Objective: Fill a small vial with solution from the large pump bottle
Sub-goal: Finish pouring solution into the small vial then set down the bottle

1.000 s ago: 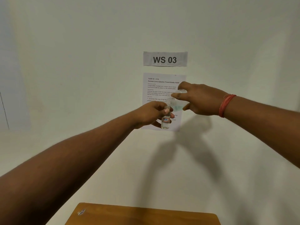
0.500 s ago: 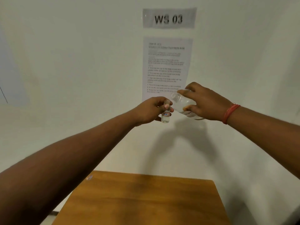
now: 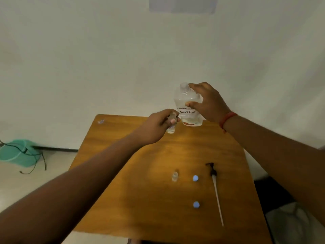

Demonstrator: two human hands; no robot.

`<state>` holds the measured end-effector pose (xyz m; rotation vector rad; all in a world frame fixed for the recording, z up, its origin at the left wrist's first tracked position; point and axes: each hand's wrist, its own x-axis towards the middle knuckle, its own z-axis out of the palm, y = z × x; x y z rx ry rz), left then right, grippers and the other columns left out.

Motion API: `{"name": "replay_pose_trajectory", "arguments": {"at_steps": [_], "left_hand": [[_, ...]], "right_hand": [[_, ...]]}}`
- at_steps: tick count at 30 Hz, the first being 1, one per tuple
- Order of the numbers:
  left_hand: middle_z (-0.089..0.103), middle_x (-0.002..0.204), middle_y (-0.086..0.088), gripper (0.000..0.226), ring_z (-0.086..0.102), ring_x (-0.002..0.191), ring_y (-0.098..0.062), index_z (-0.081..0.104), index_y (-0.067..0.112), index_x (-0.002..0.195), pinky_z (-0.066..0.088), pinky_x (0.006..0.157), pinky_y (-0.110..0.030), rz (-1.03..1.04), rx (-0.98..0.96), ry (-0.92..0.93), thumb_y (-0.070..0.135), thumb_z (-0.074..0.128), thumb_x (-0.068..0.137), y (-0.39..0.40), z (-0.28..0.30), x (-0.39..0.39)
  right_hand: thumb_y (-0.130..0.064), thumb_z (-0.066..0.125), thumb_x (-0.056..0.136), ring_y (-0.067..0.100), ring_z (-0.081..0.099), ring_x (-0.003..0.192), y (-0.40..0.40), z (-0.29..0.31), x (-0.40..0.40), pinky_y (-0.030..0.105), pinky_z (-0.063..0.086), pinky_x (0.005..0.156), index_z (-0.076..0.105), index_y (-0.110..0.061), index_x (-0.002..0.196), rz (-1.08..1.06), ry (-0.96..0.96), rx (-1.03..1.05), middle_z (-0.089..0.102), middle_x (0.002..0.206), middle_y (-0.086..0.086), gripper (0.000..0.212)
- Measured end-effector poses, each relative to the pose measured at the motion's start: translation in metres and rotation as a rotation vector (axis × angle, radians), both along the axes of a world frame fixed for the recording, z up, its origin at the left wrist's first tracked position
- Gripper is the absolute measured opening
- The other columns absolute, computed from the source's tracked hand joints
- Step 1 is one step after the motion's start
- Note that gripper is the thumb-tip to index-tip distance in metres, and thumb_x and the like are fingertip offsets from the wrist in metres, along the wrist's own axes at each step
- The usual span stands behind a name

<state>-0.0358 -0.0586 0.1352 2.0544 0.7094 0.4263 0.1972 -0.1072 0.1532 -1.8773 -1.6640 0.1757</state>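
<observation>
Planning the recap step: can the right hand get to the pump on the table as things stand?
Probably not yet: the right hand is gripping the big bottle. The pump lies uncovered on the table below that arm, so the path looks free once the bottle is down.

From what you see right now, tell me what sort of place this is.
Probably a plain indoor workstation set up for a bottle-filling exercise, not a home or a real lab. A small wooden table stands against a bare wall, a printed sheet is stuck up there, and a green bin with loose cable sits on the floor.
</observation>
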Motion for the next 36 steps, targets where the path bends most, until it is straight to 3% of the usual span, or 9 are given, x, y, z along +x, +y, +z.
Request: {"name": "replay_pose_trajectory", "arguments": {"at_steps": [3, 10, 16, 25, 29, 33, 36], "left_hand": [[0.071, 0.118, -0.002, 0.018, 0.065, 0.111, -0.020, 0.061, 0.019, 0.119, 0.052, 0.096, -0.050, -0.005, -0.034, 0.047, 0.024, 0.049, 0.107, -0.021, -0.049, -0.013], [0.066, 0.130, 0.001, 0.025, 0.063, 0.116, -0.012, 0.063, 0.015, 0.128, 0.050, 0.098, -0.031, -0.037, -0.187, 0.116, 0.016, 0.053, 0.105, -0.074, -0.141, -0.035], [0.061, 0.140, -0.004, 0.033, 0.054, 0.130, -0.017, 0.063, 0.018, 0.133, 0.046, 0.107, -0.037, -0.063, -0.226, 0.228, 0.013, 0.060, 0.101, -0.108, -0.200, -0.044], [0.061, 0.141, 0.001, 0.038, 0.055, 0.129, -0.014, 0.060, 0.023, 0.137, 0.043, 0.100, -0.020, -0.101, -0.259, 0.345, 0.013, 0.061, 0.100, -0.139, -0.246, -0.051], [0.061, 0.141, 0.001, 0.040, 0.057, 0.127, -0.015, 0.059, 0.022, 0.137, 0.049, 0.103, -0.027, -0.110, -0.276, 0.340, 0.010, 0.061, 0.099, -0.147, -0.259, -0.054], [0.060, 0.142, 0.001, 0.044, 0.058, 0.125, -0.013, 0.057, 0.019, 0.139, 0.044, 0.092, -0.004, -0.092, -0.290, 0.323, 0.001, 0.058, 0.099, -0.150, -0.269, -0.056], [0.058, 0.144, 0.001, 0.045, 0.057, 0.125, -0.010, 0.056, 0.017, 0.140, 0.045, 0.093, -0.004, -0.089, -0.307, 0.311, -0.001, 0.057, 0.099, -0.150, -0.273, -0.056]], "right_hand": [[-0.029, 0.076, 0.080, 0.019, 0.053, 0.110, -0.001, -0.042, -0.012, 0.027, 0.042, 0.091, 0.049, -0.024, 0.139, -0.006, 0.066, -0.075, 0.054, 0.126, 0.003, 0.064], [-0.028, 0.075, 0.082, 0.022, 0.050, 0.120, -0.003, -0.115, -0.038, 0.035, 0.044, 0.099, 0.042, -0.021, 0.143, -0.025, 0.160, -0.175, 0.051, 0.135, 0.006, 0.071], [-0.025, 0.078, 0.079, 0.022, 0.050, 0.123, -0.008, -0.159, -0.045, 0.039, 0.044, 0.103, 0.046, -0.018, 0.141, -0.032, 0.173, -0.228, 0.052, 0.136, 0.005, 0.070], [-0.025, 0.078, 0.079, 0.021, 0.049, 0.123, -0.013, -0.183, -0.045, 0.036, 0.045, 0.102, 0.046, -0.017, 0.142, -0.039, 0.209, -0.240, 0.052, 0.135, 0.005, 0.071], [-0.022, 0.077, 0.081, 0.023, 0.049, 0.126, -0.015, -0.187, -0.044, 0.042, 0.047, 0.103, 0.043, -0.016, 0.144, -0.035, 0.251, -0.260, 0.049, 0.138, 0.007, 0.071], [-0.019, 0.077, 0.082, 0.023, 0.049, 0.126, -0.019, -0.191, -0.041, 0.043, 0.048, 0.102, 0.043, -0.015, 0.144, -0.028, 0.284, -0.267, 0.049, 0.138, 0.007, 0.071], [-0.017, 0.076, 0.082, 0.023, 0.048, 0.127, -0.021, -0.195, -0.039, 0.041, 0.048, 0.102, 0.042, -0.014, 0.145, -0.016, 0.301, -0.281, 0.049, 0.140, 0.007, 0.072]]}}
